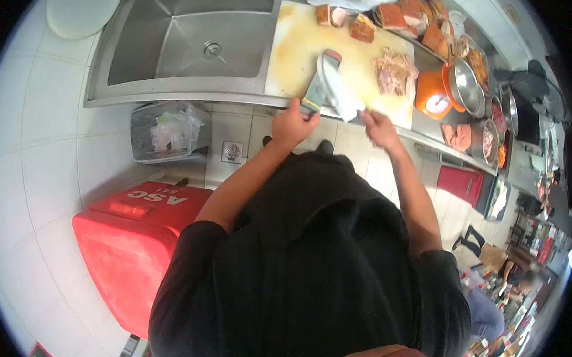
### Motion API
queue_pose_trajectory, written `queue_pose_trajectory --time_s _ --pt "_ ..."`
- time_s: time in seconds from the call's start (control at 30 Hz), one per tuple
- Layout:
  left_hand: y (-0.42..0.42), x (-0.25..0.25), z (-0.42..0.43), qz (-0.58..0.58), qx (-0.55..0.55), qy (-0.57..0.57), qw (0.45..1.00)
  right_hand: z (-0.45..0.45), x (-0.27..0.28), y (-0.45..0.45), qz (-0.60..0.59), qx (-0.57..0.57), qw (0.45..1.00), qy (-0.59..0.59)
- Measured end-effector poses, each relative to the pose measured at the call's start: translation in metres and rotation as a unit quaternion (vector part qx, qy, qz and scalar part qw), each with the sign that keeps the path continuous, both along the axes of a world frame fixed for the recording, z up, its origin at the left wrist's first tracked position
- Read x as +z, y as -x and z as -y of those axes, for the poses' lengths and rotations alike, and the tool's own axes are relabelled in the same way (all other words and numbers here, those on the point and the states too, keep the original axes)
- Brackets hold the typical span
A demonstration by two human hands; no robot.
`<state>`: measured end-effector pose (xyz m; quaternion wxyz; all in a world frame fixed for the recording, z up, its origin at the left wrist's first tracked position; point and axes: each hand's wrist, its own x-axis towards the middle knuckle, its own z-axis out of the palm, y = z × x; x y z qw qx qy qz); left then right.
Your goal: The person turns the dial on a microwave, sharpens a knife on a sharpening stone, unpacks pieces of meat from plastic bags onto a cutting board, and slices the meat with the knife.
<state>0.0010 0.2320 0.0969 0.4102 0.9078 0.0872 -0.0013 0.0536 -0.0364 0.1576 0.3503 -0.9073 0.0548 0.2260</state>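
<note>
My left hand (289,123), at the counter's front edge, is closed around the near end of a flat grey-green bar (312,98) with a yellow strip; its exact kind is unclear. My right hand (380,131) grips the handle of a broad-bladed knife (340,91). The blade is bright with glare and lies across or right beside the bar, over the white cutting board (289,49). To the right on the board is a pile of sliced meat (395,72). Browned meat chunks (362,28) sit along the board's far side.
A steel sink (182,48) is at the left. Under the counter stands a lined bin (148,137), near a large red bin (128,251). An orange scale (434,99) and steel bowls (465,85) are at the right. Farther right, another person (514,273) is visible.
</note>
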Motion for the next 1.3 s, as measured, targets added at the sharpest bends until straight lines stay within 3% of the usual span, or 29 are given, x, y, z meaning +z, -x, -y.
queue_pose_trajectory --time_s 0.13,0.2,0.23,0.27,0.33,0.4,0.47,0.53,0.67,0.77,0.87,1.0,1.07,1.1,1.13,1.2,1.3 --pt "-0.005 -0.001 -0.001 -0.005 -0.004 -0.014 1.000 -0.009 -0.008 -0.030 0.022 -0.078 0.996 -0.035" --pt "-0.003 0.003 -0.003 0.013 -0.002 0.012 1.000 -0.001 -0.010 -0.003 0.062 -0.002 0.998 0.013" --pt "-0.007 0.004 -0.002 0.010 0.004 0.012 1.000 -0.006 -0.004 0.020 0.133 0.044 0.990 -0.030" --pt "-0.008 0.003 -0.002 0.003 0.006 0.010 1.000 -0.026 0.042 0.026 -0.115 -0.039 0.992 0.018" --pt "0.002 0.000 -0.002 -0.012 -0.009 -0.004 1.000 0.007 -0.033 0.017 0.204 0.055 0.977 -0.019" --pt "-0.005 -0.003 -0.002 -0.005 -0.016 -0.026 1.000 -0.018 -0.005 -0.012 0.065 -0.074 0.995 0.012" --pt "-0.006 0.005 -0.003 -0.032 -0.026 -0.016 0.999 -0.031 0.002 -0.025 0.056 -0.113 0.992 -0.006" --pt "-0.006 0.017 -0.004 -0.063 -0.026 -0.014 0.998 -0.024 -0.015 -0.013 0.028 -0.083 0.996 -0.030" --pt "0.000 0.006 -0.003 -0.036 -0.004 -0.023 0.999 -0.035 0.008 0.001 -0.048 -0.056 0.996 -0.046" --pt "0.000 0.013 0.004 -0.052 0.005 -0.039 0.998 -0.029 -0.032 -0.053 0.120 -0.040 0.992 0.001" --pt "-0.006 0.020 0.002 -0.067 0.004 -0.058 0.996 -0.031 -0.016 -0.044 0.012 -0.036 0.998 -0.053" --pt "0.002 0.019 0.011 -0.051 0.023 -0.050 0.997 -0.027 -0.038 -0.027 0.208 0.073 0.974 -0.049" --pt "0.001 0.025 0.013 -0.063 0.031 -0.064 0.995 -0.031 -0.018 -0.056 0.083 -0.006 0.996 -0.044" --pt "0.001 0.024 0.014 -0.042 0.036 -0.091 0.994 -0.032 -0.034 -0.075 0.210 0.019 0.977 -0.012" --pt "0.001 0.023 0.015 -0.020 0.041 -0.118 0.992 -0.027 -0.049 -0.083 0.154 0.013 0.987 -0.033" --pt "-0.002 0.017 0.014 0.045 0.047 -0.163 0.984 -0.033 -0.007 -0.083 0.039 -0.002 0.997 -0.071" --pt "-0.003 0.015 0.020 0.134 0.045 -0.194 0.971 -0.025 0.007 -0.085 -0.018 0.018 0.991 -0.134"
